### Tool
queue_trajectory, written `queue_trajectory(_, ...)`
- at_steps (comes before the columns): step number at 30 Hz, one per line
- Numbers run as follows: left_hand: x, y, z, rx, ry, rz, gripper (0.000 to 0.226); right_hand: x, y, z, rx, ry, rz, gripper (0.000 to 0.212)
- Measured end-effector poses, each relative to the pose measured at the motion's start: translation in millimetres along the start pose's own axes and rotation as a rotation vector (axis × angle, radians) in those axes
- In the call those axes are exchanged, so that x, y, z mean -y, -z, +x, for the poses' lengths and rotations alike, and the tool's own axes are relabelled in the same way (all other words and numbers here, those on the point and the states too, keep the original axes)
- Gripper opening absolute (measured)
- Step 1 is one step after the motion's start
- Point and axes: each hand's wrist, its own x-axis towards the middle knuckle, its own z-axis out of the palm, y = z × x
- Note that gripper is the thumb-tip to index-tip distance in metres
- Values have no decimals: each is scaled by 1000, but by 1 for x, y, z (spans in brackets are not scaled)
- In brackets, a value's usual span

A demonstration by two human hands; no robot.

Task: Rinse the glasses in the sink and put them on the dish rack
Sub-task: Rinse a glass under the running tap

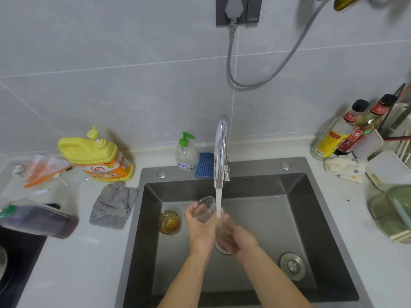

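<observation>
Water ran from the tap straight down onto my two hands, which met over the middle of the sink. My left hand was curled from below round a clear glass; it lay tilted, one round end pointing away from me and up past my fingertips, and the stream ran down just beside it, on my right-hand side. My right hand pressed close against the left, its fingers wrapped round a second glass whose thick round end showed just beneath both hands, on the side nearest me. I could not tell whether the two glasses touched each other.

Just left of my left hand, on the sink floor, stood an amber glass, apart from my grip. The drain sat to the right of my right wrist and nearer me. The rack was well off to the right of my hands, on the counter past the sink's far right corner, with sauce bottles and a crumpled rag between it and the sink.

Beyond my hands, behind the sink rim, stood a pump bottle and a blue sponge beside the tap's foot. Far to the left of my grip were a yellow jug and a grey cloth.
</observation>
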Motion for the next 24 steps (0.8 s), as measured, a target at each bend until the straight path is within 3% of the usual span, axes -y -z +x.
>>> queue_trajectory(4,1,0,5,-4,210,-63,80,2,8,-6,-47,169,-181,45)
queue_trajectory(5,2,0,4,32,244,-91,72,4,8,-10,-19,214,-168,40)
queue_trajectory(7,0,-3,-4,117,310,-169,35,10,6,-21,54,275,-190,27)
queue_trajectory(8,0,-5,-6,172,352,-208,33,15,3,-28,85,295,-192,27)
queue_trajectory(11,-4,-8,-11,274,419,-282,50,22,0,-37,98,416,-255,28)
queue_trajectory(18,7,-10,-10,198,391,-275,77,-4,9,-29,154,719,-469,70)
queue_trajectory(21,12,-2,-7,261,426,-289,77,11,8,-27,259,609,-425,80)
queue_trajectory(24,5,5,-2,303,398,-257,68,24,5,-25,207,537,-392,58)
